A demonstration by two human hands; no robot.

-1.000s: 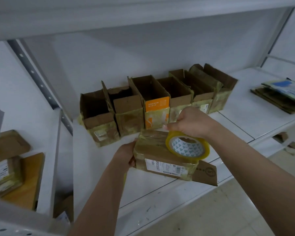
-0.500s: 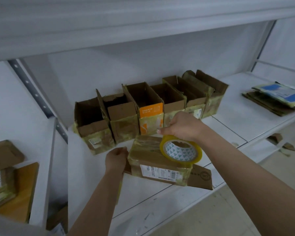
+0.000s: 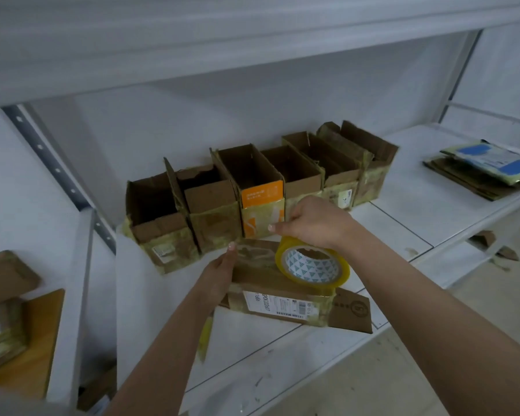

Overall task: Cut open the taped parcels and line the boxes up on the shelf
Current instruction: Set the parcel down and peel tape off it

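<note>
A brown cardboard parcel [image 3: 278,298] with a white shipping label lies on the white shelf [image 3: 168,319], one flap sticking out to the right. My left hand [image 3: 219,274] holds its left end, fingers on the top edge. My right hand [image 3: 315,219] grips a roll of yellow tape [image 3: 312,265] that sits on the parcel's top. Behind them, several opened cardboard boxes [image 3: 252,190] stand in a row against the back wall, one with an orange panel.
A stack of flattened cardboard and a blue-and-white packet [image 3: 487,166] lies on the shelf at the far right. Taped parcels [image 3: 3,319] sit on the neighbouring shelf at the left. A metal upright [image 3: 57,166] stands left of the row.
My left hand has slid forward along the parcel's left end, its fingers now up at the top edge. The parcel and tape roll have stayed in place; my head moved a little.
</note>
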